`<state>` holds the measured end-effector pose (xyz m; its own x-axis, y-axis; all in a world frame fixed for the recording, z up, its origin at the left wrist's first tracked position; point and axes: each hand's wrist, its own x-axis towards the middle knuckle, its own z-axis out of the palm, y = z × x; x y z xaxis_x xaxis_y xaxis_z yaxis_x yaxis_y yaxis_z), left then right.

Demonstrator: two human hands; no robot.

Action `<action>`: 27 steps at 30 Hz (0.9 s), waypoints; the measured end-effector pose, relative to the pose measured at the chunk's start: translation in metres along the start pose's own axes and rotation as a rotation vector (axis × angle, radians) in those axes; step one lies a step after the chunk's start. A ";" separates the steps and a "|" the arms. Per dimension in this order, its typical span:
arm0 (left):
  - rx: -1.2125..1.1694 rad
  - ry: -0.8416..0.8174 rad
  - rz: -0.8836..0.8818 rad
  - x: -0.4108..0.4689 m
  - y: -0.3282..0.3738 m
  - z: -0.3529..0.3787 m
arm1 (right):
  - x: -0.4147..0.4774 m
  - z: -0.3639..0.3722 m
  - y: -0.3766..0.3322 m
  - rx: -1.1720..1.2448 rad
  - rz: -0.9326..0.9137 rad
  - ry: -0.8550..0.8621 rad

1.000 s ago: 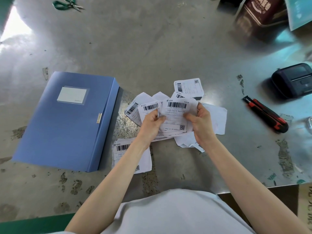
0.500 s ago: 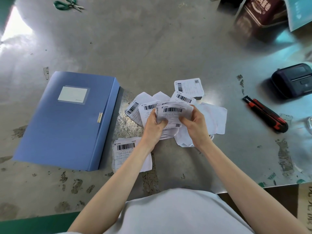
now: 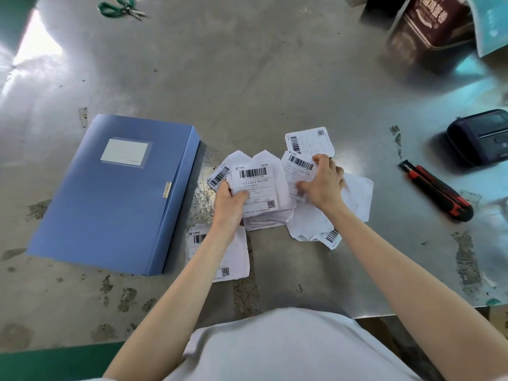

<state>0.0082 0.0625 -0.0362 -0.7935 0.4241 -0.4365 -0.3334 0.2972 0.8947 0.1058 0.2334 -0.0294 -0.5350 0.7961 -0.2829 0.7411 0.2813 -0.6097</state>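
White barcode labels lie scattered in the middle of the grey metal table (image 3: 275, 78). My left hand (image 3: 229, 204) grips a small stack of labels (image 3: 257, 188), thumb on the top sheet. Just to its right, my right hand (image 3: 323, 182) pinches another label (image 3: 298, 167) on the pile. One more label (image 3: 309, 141) lies beyond that hand. A further label (image 3: 236, 254) sits under my left forearm, and loose white sheets (image 3: 357, 196) spread out to the right.
A closed blue file box (image 3: 115, 193) lies left of the labels. A red and black utility knife (image 3: 437, 193) and a dark label printer (image 3: 479, 136) are at the right. Green scissors (image 3: 121, 8) lie far back left, a dark red tin (image 3: 428, 28) back right.
My right hand has let go of the stack and moved right and away onto another label. My left hand keeps the stack, now lying flatter with its top label facing up.
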 end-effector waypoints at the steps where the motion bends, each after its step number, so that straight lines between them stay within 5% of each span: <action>1: 0.002 0.013 -0.007 0.001 -0.001 -0.001 | 0.000 0.002 -0.001 -0.024 -0.016 0.017; 12: 0.102 0.038 0.020 0.002 -0.005 0.002 | 0.003 -0.017 -0.005 0.573 -0.003 0.395; 16: 0.087 0.016 0.014 0.001 -0.003 0.004 | 0.005 -0.028 -0.011 0.810 0.070 0.396; 22: 0.028 -0.030 0.002 0.000 0.000 0.011 | -0.008 -0.004 -0.017 0.617 -0.043 0.142; 27: -0.021 -0.068 0.029 -0.002 0.001 0.015 | -0.016 0.019 -0.021 0.504 -0.063 0.110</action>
<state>0.0172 0.0745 -0.0355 -0.7668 0.4898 -0.4149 -0.3220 0.2657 0.9087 0.0913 0.2047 -0.0263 -0.5060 0.8453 -0.1714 0.4068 0.0586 -0.9116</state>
